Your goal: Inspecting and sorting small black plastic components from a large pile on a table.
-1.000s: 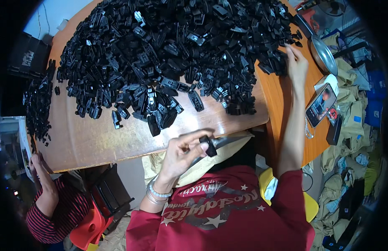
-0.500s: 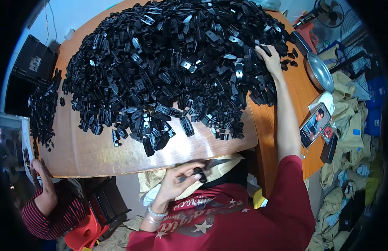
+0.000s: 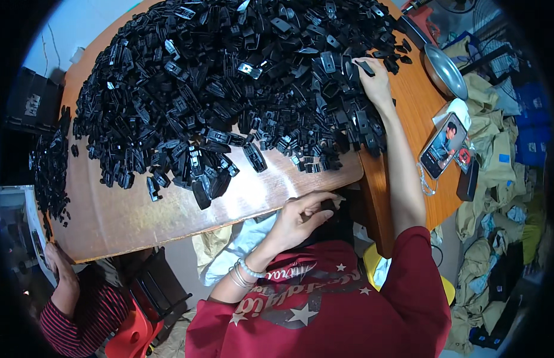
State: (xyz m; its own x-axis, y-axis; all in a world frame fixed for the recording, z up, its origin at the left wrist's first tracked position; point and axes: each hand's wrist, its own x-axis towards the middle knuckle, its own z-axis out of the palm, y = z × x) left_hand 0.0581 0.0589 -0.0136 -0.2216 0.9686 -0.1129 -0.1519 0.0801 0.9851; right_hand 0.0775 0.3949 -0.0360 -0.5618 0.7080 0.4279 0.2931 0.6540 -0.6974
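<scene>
A large heap of small black plastic parts [image 3: 187,89] covers most of the wooden table [image 3: 127,221]. At the heap's right side, my right hand [image 3: 377,83] pinches a long black plastic part [image 3: 365,68] between thumb and fingers. My left hand [image 3: 298,224] is at the table's near edge, over my lap, its fingers curled and the thumb stretched toward them. Dark clothing lies behind those fingers, so whatever they hold cannot be made out.
On the right stand a metal bowl [image 3: 447,71], a propped phone [image 3: 445,146] and a small black box [image 3: 468,182]. A smaller pile of black parts [image 3: 50,173] lies far left, near another person's hand [image 3: 61,265]. Packed bags [image 3: 480,256] fill the right side.
My left hand has moved right and up toward the table edge; the black part seen in it before no longer shows. My right hand keeps its black part. The whole view has shifted slightly.
</scene>
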